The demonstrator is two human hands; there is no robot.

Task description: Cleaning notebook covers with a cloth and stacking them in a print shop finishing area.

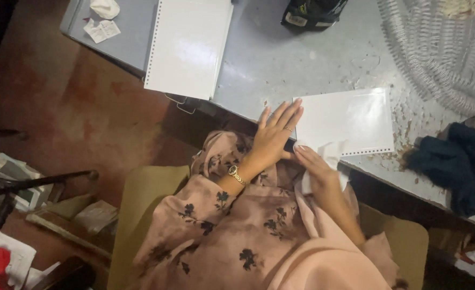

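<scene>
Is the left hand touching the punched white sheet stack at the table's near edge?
Touching. The head view shows the left hand laid flat, fingers overlapping the left edge of the white sheet stack.

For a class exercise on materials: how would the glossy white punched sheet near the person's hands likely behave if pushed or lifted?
The punched sheet looks thin and flat, so it is probably light and would flex when lifted by one edge. Its glossy sheen suggests it may slide easily on the grey table. It would not roll.

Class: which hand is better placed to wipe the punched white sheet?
Probably the right hand: it grips the white cloth at the sheet's near edge; the left hand lies flat and empty on its corner.
</scene>
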